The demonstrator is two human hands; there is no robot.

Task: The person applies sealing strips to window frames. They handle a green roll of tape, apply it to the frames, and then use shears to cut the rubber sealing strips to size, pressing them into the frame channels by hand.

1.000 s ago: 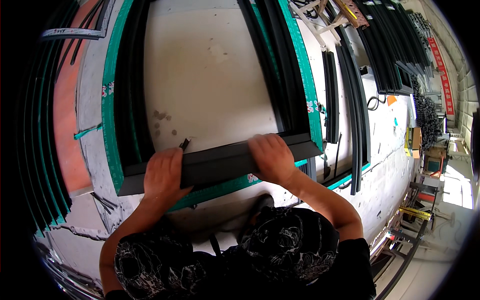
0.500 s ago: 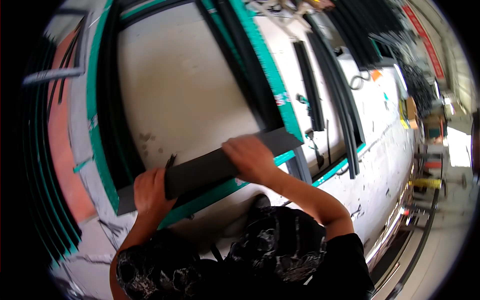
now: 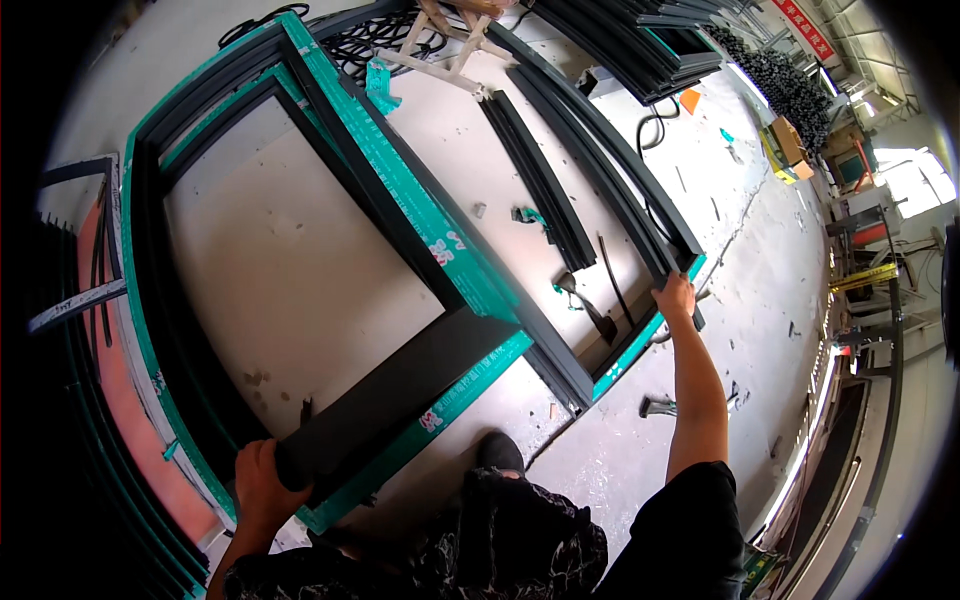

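A flat dark grey strip (image 3: pixel 395 385) lies across the near end of a large black frame whose edges are covered with green film (image 3: pixel 400 195). My left hand (image 3: pixel 265 485) is closed around the strip's left end, thumb over its near edge. Far to the right, my right hand (image 3: pixel 675 297) has its fingers closed over the near end of a long dark profile bar (image 3: pixel 610 185). That bar lies over a second dark frame with green film along its near side (image 3: pixel 628 358). The fingertips of the right hand are partly hidden by the hand itself.
Short black profiles (image 3: pixel 540 180) lie inside the second frame, with scraps of green film beside them. A wooden stand (image 3: pixel 440 45) and stacked dark profiles (image 3: pixel 640 50) are farther back. Green-edged profiles (image 3: pixel 95 400) line the left side. My shoe (image 3: pixel 500 452) is near the large frame.
My right hand has let go of the flat strip and moved right to the long bar's end. The left hand stays on the strip. The view has shifted to the right.
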